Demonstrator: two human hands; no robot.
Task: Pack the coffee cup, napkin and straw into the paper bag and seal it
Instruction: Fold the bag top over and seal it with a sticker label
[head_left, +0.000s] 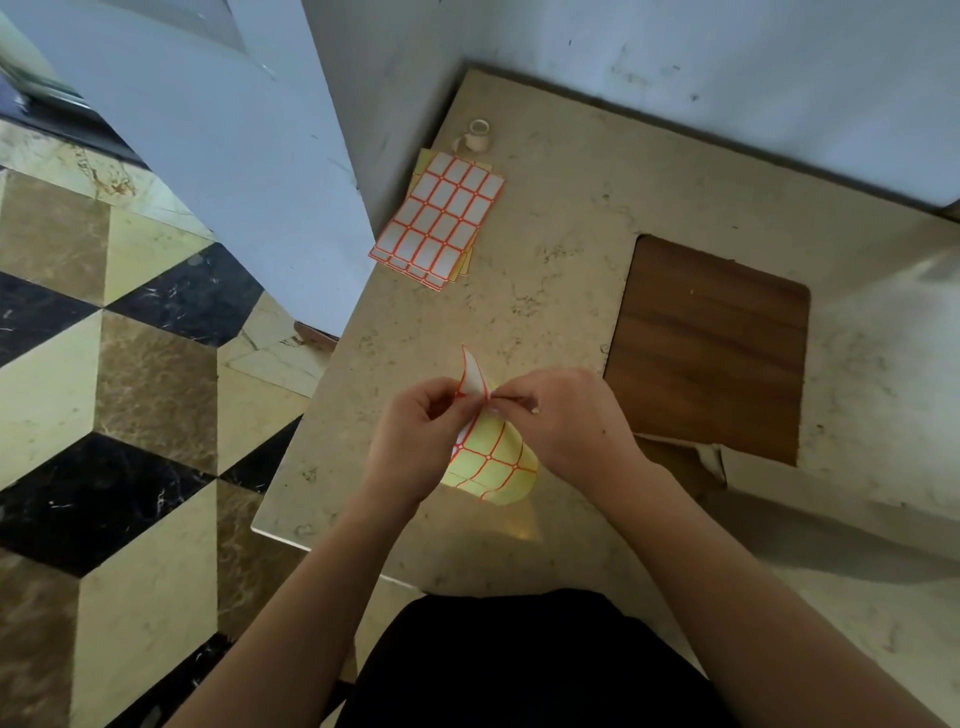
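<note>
Beige marble table (571, 218) in a corner of pale walls, patterned tile floor to the left. Near the table's front edge, left hand (415, 436) pinching a curled yellow sticker sheet (493, 467) with red grid lines; right hand (566, 421) pinching a white label (474, 378) at the sheet's top, partly lifted. Farther back, stack of label sheets (439, 221), small tape roll (479, 136) just beyond. Brown paper bag (711, 343) lying flat at right; cup, napkin, straw not visible
</note>
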